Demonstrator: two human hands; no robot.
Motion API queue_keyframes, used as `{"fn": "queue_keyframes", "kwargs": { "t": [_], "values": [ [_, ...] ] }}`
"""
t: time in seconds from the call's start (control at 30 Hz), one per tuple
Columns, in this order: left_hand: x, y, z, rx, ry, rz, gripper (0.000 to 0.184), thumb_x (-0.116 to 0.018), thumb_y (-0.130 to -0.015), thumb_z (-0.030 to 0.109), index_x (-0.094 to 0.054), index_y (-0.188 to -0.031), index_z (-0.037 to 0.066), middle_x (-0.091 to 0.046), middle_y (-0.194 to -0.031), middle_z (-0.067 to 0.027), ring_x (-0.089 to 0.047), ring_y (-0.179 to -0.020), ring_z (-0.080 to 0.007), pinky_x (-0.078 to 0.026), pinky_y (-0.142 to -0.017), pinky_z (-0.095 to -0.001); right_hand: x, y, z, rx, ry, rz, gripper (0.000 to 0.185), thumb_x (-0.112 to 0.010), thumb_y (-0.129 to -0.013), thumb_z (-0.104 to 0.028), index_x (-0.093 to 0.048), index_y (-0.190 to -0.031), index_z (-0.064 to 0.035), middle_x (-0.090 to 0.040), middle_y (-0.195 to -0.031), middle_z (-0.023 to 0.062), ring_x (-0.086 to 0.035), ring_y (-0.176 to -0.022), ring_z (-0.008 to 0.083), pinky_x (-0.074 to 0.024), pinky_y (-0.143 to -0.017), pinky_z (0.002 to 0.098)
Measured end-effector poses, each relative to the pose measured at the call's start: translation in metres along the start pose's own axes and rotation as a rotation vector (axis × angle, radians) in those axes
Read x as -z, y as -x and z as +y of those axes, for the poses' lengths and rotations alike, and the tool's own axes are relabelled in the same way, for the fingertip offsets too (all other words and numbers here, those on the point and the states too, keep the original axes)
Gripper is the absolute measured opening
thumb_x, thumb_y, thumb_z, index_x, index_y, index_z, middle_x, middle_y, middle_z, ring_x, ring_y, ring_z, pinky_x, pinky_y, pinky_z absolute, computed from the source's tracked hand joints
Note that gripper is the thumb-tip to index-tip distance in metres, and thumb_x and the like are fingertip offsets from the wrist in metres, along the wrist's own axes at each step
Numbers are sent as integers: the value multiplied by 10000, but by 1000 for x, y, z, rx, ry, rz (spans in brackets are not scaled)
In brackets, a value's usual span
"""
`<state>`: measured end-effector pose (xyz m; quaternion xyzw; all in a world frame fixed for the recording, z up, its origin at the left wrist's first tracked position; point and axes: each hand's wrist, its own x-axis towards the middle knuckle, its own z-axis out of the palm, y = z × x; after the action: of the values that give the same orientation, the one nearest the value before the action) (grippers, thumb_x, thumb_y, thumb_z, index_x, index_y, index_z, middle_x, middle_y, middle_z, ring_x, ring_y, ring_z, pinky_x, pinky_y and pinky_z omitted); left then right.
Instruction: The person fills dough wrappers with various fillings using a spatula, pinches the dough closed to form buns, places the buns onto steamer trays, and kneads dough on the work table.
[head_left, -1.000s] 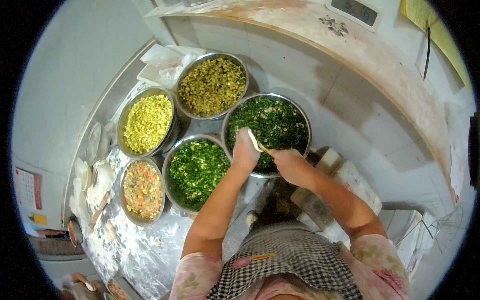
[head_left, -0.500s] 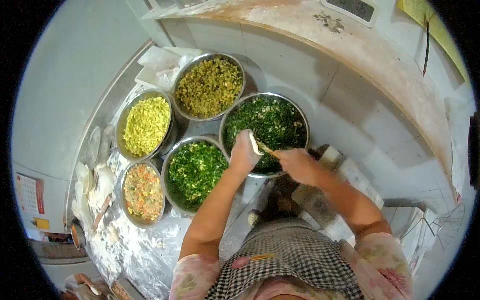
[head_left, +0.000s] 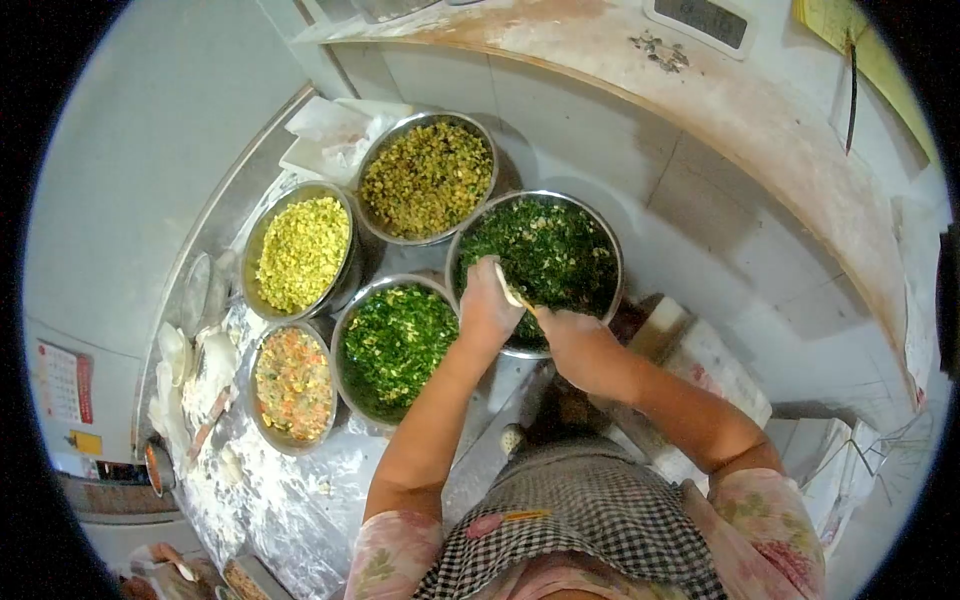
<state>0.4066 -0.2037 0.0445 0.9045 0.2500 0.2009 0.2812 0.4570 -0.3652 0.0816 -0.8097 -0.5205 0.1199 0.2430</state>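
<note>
In my left hand (head_left: 484, 308) a piece of white dough wrapper (head_left: 509, 287) is cupped, its pale edge showing beside the fingers. My right hand (head_left: 578, 348) is closed around a thin wooden stick (head_left: 529, 307), whose tip meets the wrapper. Both hands are over the near side of a large steel bowl (head_left: 538, 193) of dark green chopped filling (head_left: 545, 250). The palm side of my left hand is hidden, as is whatever lies inside the wrapper. Left of that hand stands a bowl of brighter chopped greens (head_left: 395, 340).
Further bowls hold yellow filling (head_left: 300, 255), brownish-green filling (head_left: 428, 178) and orange-flecked filling (head_left: 293, 383). Flour (head_left: 240, 500) covers the metal table at left. A digital scale (head_left: 700, 22) sits on the upper ledge. Another person's hand (head_left: 168, 556) appears at lower left.
My right hand has shifted left and slightly down, bringing the stick closer against the wrapper. My left hand stays nearly in place. The whole view has shifted slightly.
</note>
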Motion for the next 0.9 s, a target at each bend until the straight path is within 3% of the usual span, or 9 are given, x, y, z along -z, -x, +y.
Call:
{"fn": "queue_keyframes", "kwargs": {
  "t": [0.2,0.23,0.37,0.47,0.5,0.6,0.73,0.8,0.9],
  "values": [
    [14,-3,-12,-86,322,121,598,-770,-593,103,-457,-1098,34,-516,-1023,-164,-553,-905,-306,-454,-799,-363,62,-7,7,49,235,-138,323,-455,-834,-110,-548,-1143,-99,-614,-875,172,-611,-805,345,-486,-688,454],
    [10,-7,-19,-90,489,112,584,-783,-609,81,-455,-1091,41,-514,-996,-106,-544,-884,-213,-455,-788,-312,72,-8,16,49,182,-67,293,-480,-828,-120,-574,-1104,-97,-621,-860,163,-615,-797,325,-490,-683,433],
    [13,-4,-21,-7,743,39,519,-757,-662,30,-453,-1082,66,-489,-972,-49,-505,-881,-121,-453,-770,-245,81,-6,9,-64,-325,268,222,-528,-813,-126,-614,-1006,-60,-635,-821,154,-624,-768,275,-487,-666,385],
    [10,-2,-16,129,1002,-23,514,-753,-674,36,-453,-1090,74,-484,-997,-53,-507,-884,-125,-455,-765,-248,63,-5,10,-277,-685,45,216,-530,-813,-106,-596,-1007,-37,-630,-831,174,-619,-756,303,-476,-677,401],
    [12,-2,-15,161,1019,-26,506,-742,-683,29,-452,-1095,74,-484,-1005,-56,-513,-890,-131,-459,-775,-255,34,-3,37,-149,-576,72,205,-520,-828,-113,-585,-997,-17,-620,-798,166,-611,-715,284,-464,-659,401],
    [20,1,-8,275,1162,-53,505,-710,-707,9,-442,-1130,74,-490,-1033,-68,-528,-917,-153,-471,-809,-281,6,2,58,-303,-101,234,247,-541,-819,-111,-567,-1044,-13,-608,-767,140,-597,-691,240,-458,-636,372],
    [23,14,13,381,1522,-80,587,-679,-719,-17,-403,-1228,76,-502,-1076,-82,-533,-974,-188,-476,-858,-320,11,-11,23,-441,-901,142,396,-586,-820,-86,-501,-1194,16,-548,-710,29,-511,-581,122,-421,-523,269],
    [18,17,17,375,1604,-120,664,-685,-714,-12,-372,-1293,81,-506,-1106,-87,-520,-1006,-199,-464,-878,-323,2,-19,8,-444,-1354,153,395,-594,-825,-79,-497,-1184,53,-472,-675,-25,-376,-482,25,-281,-387,193],
    [19,22,21,310,1653,-235,709,-732,-668,28,-393,-1289,57,-531,-1116,-60,-543,-995,-185,-457,-878,-305,3,-26,-2,-376,-1505,169,365,-601,-818,-76,-522,-1157,35,-478,-691,-17,-378,-488,30,-286,-392,194]
  ]
}}
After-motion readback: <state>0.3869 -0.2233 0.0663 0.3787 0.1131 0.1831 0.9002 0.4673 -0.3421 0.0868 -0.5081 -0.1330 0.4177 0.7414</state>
